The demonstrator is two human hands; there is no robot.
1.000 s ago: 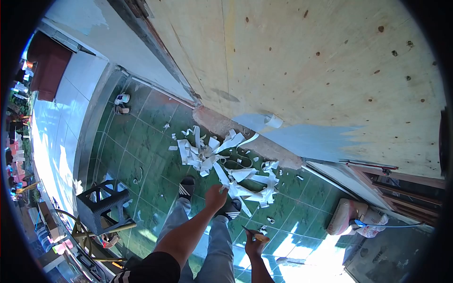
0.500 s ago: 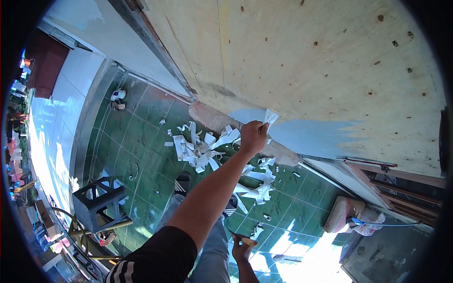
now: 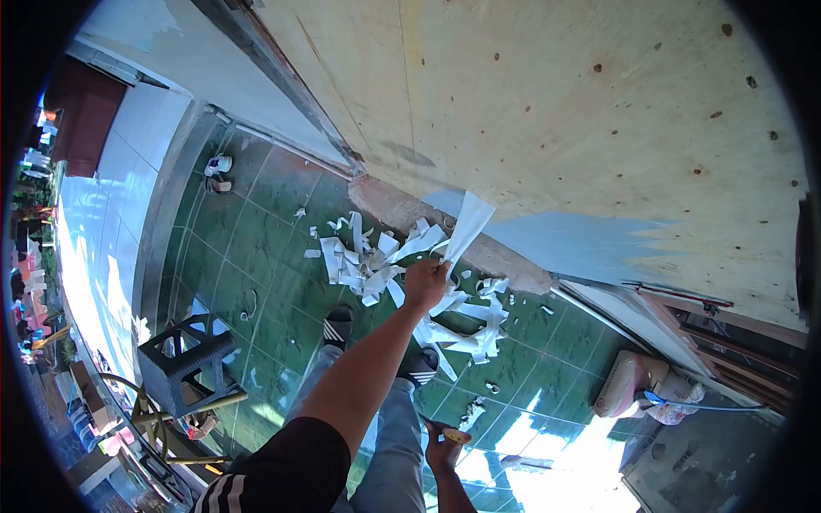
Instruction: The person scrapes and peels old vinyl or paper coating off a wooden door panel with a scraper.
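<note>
My left hand (image 3: 426, 282) is closed on the lower end of a white peeled strip (image 3: 471, 221), which stretches up to the bottom part of the pale wall (image 3: 547, 128). Bare blue-grey surface (image 3: 573, 244) shows along the wall's lower edge beside the strip. Low by my legs, my right hand (image 3: 442, 449) grips a wooden-handled scraper (image 3: 457, 436); only its tan handle and a bit of thin dark blade show. Many curled white strips (image 3: 351, 265) lie heaped on the green tiles between my feet and the wall.
A black plastic stool (image 3: 184, 363) stands at left, near a yellowish metal frame (image 3: 192, 410). Shoes (image 3: 218, 171) lie by the far-left kerb. At right are a filled sack (image 3: 631, 383) and a blue-handled tool (image 3: 684, 402). My sandals (image 3: 338, 327) rest on the tiled floor (image 3: 214, 222).
My left hand has moved down and slightly left from the wall, drawing out a longer length of the white strip. The right hand still holds the scraper low down.
</note>
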